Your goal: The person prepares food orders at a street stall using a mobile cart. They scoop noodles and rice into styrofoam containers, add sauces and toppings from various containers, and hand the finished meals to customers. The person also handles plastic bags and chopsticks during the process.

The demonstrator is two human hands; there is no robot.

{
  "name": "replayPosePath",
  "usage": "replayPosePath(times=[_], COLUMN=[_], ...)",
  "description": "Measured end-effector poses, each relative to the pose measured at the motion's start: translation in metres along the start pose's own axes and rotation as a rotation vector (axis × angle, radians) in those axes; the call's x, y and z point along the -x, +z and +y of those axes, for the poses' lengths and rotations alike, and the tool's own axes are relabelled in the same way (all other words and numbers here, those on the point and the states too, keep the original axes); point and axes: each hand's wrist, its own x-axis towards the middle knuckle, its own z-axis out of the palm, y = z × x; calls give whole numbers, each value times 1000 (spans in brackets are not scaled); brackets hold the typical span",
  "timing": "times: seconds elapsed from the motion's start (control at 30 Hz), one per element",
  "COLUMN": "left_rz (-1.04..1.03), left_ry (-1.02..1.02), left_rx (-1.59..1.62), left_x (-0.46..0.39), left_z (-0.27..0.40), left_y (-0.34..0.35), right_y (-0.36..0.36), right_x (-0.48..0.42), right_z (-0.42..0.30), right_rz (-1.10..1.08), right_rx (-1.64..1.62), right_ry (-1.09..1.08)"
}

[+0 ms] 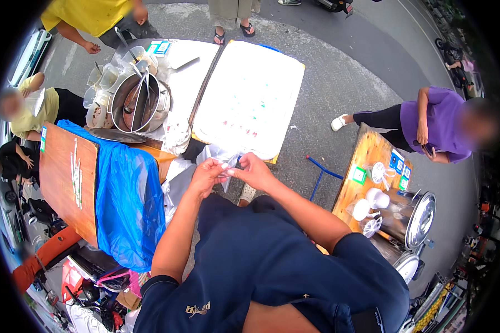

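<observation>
My left hand (207, 177) and my right hand (254, 170) are close together in front of my waist. Between their fingertips is a thin, translucent plastic bag (218, 153), crumpled and pinched by both. Just beyond the bag lies a large white lid-like panel (250, 100) bearing faint red and green writing. To the left of it stands a round, divided metal pot (135, 104) with reddish-brown contents on one side and metal tongs or utensils resting across it. A crumpled white cloth (177, 132) is beside the pot.
Plastic tubs (98, 114) crowd the pot. Blue plastic sheeting (127, 200) drapes beside a brown wooden board (68, 183) at left. At right, a wooden table (354, 160) holds white bowls (377, 198) and a lidded metal container (421, 220). A person in purple (441, 120) stands there; others stand across the stall.
</observation>
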Motion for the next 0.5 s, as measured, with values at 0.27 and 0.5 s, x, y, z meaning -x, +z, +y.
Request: replayPosePath(times=[0.27, 0.5], left_rz=[-155, -71], left_ry=[285, 274], left_rx=[564, 213], left_x=[5, -32], left_z=[84, 162], left_y=[-25, -40], right_y=[-23, -43], right_x=[-71, -105], right_z=[23, -91], right_rz=[26, 101], right_rx=[-173, 300], right_ry=[89, -250])
